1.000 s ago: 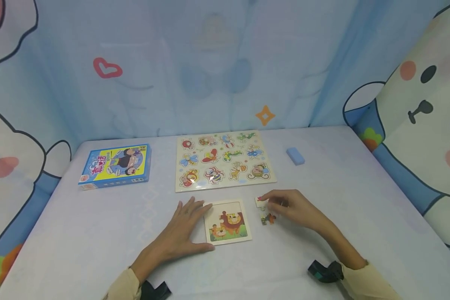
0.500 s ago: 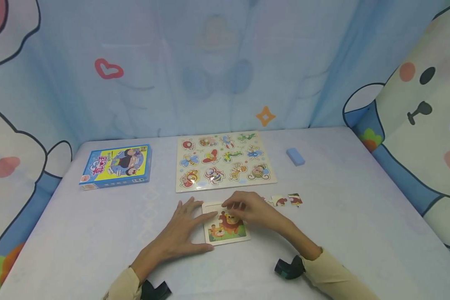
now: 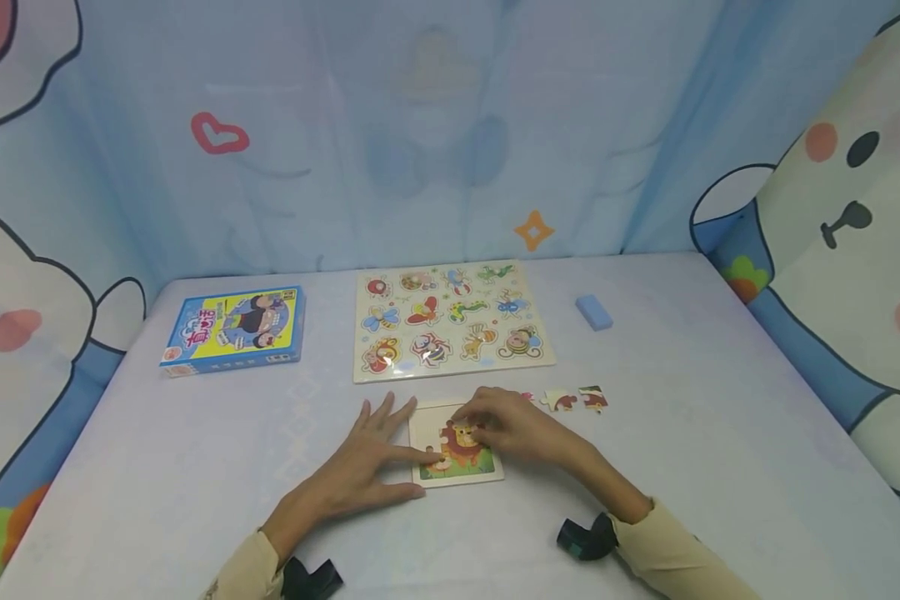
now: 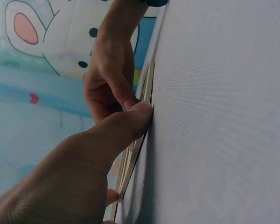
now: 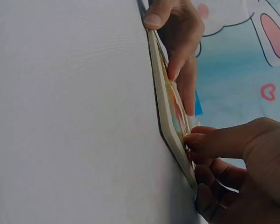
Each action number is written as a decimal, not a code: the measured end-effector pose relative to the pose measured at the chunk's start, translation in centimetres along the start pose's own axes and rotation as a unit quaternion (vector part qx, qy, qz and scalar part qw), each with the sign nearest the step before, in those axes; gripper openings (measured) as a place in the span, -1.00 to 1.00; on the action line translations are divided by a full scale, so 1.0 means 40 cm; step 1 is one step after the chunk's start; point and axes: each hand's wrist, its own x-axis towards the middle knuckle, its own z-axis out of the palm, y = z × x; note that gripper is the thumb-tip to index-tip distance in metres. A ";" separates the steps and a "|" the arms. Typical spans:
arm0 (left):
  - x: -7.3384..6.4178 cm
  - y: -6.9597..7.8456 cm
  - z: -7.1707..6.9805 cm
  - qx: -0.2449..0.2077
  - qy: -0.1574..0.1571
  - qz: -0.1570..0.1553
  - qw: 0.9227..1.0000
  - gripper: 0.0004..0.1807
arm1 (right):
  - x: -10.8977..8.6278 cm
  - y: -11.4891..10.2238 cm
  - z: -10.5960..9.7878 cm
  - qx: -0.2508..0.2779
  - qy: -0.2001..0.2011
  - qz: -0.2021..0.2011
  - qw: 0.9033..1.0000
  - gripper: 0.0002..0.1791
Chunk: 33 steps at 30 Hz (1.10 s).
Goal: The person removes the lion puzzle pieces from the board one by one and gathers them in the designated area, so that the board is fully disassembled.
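Observation:
A small square wooden jigsaw tray (image 3: pixel 457 479) with a lion picture lies at the table's front middle. My left hand (image 3: pixel 363 458) is spread at its left side, the thumb by the near left corner and the index finger touching the picture. Over the tray's right half, my right hand (image 3: pixel 521 429) has its thumb and fingers bent together at the lion's head, pinching a puzzle piece that they mostly hide. In the right wrist view, the right thumb (image 5: pixel 214 142) and fingertips meet the tray's face. Loose puzzle pieces (image 3: pixel 560 402) lie just beyond the right hand.
Behind the tray lies a large wooden insect puzzle board (image 3: pixel 453 325). A blue and yellow box (image 3: pixel 232 329) is at the back left, and a blue block (image 3: pixel 594 312) at the back right. A patterned curtain (image 3: pixel 420 167) surrounds the white table (image 3: pixel 690 433).
My right hand has moved left from the loose pieces onto the tray, then slightly nearer over the lion. My left index finger has come down onto the picture.

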 end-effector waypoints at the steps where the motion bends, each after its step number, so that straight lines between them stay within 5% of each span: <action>1: 0.001 0.000 -0.001 -0.001 -0.002 0.000 1.000 -0.54 | 0.001 0.001 -0.001 0.000 -0.004 0.000 1.000 -0.70; 14: 0.000 0.008 -0.008 -0.008 -0.022 0.010 1.000 -0.58 | 0.009 -0.005 -0.008 -0.041 -0.033 -0.029 0.998 -0.62; 33: -0.002 0.013 0.000 -0.010 -0.024 0.013 1.000 -0.60 | 0.001 -0.019 0.000 -0.025 -0.034 0.011 0.999 -0.56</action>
